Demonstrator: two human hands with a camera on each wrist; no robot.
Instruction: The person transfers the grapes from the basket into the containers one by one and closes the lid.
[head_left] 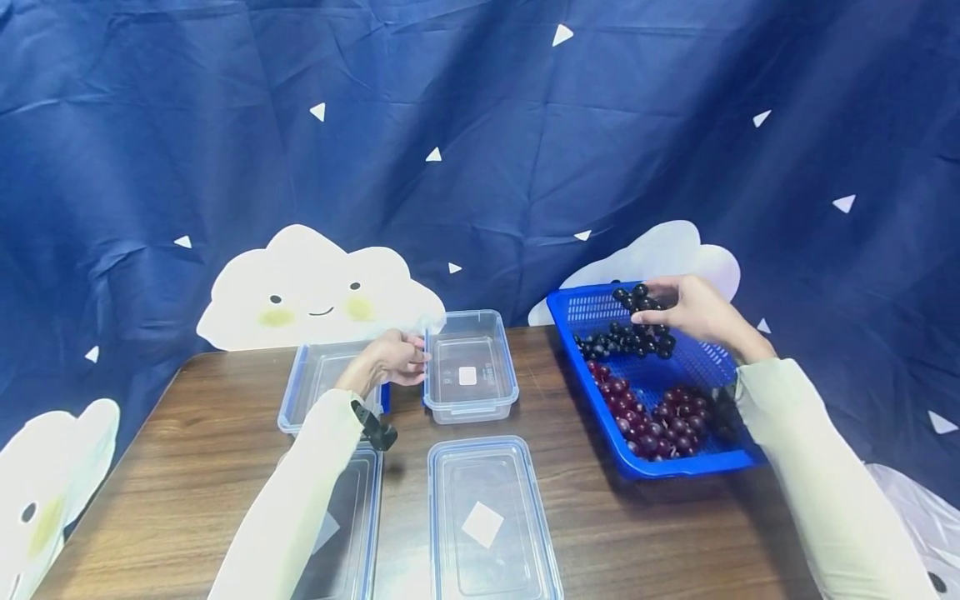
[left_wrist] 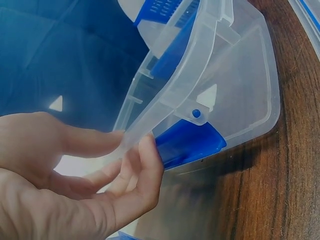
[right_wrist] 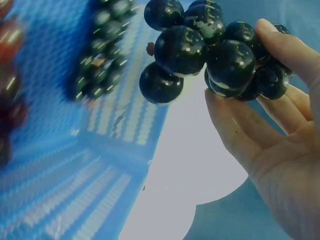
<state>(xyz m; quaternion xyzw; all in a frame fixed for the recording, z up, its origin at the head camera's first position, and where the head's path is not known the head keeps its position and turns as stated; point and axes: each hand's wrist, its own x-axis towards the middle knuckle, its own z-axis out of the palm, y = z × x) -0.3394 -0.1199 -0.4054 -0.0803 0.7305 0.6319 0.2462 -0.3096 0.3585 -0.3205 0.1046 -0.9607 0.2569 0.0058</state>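
My left hand (head_left: 393, 358) pinches the rim of a clear rectangular food container (head_left: 472, 410), thumb on one side of the wall and fingers on the other. A blue side clip (left_wrist: 192, 142) hangs under that rim in the left wrist view. At the right, my right hand (head_left: 697, 312) holds a bunch of black grapes (right_wrist: 230, 65) between thumb and fingers, raised over the far side of a blue plastic basket (head_left: 690, 465). More black grapes (head_left: 611, 342) and several red grapes (head_left: 660, 429) lie in the basket.
A second clear container (head_left: 322, 367) stands at the back left, partly behind the left forearm. Two clear lids with white labels, a right one (head_left: 495, 479) and a left one (head_left: 362, 508), lie nearer on the wooden table (head_left: 585, 542). A dark blue curtain (head_left: 480, 83) hangs behind.
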